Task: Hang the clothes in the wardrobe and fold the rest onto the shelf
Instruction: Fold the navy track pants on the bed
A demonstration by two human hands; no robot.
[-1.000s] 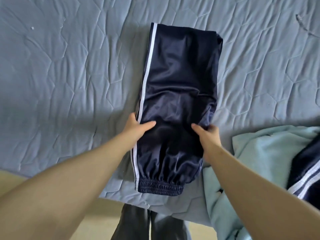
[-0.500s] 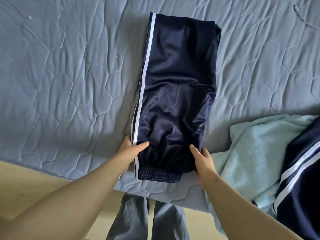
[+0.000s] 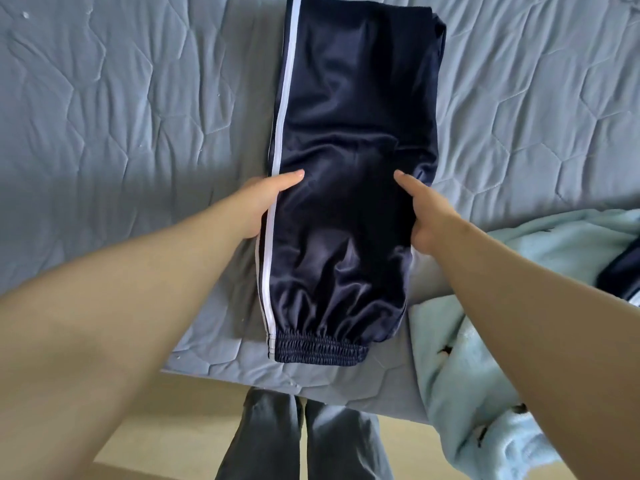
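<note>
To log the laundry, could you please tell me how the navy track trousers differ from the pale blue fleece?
The navy track trousers lie neatly folded; the pale blue fleece lies crumpled. The trousers are shiny with a white stripe; the fleece is fuzzy. The left hand and right hand grip the trousers, not the fleece. Both rest on the quilt.

Navy track pants, shiny, white stripe on L side: folded lengthwise, flat on bed, elastic cuff twd near edge. Light-blue fleece crumpled at near-R edge, overhanging.
</note>
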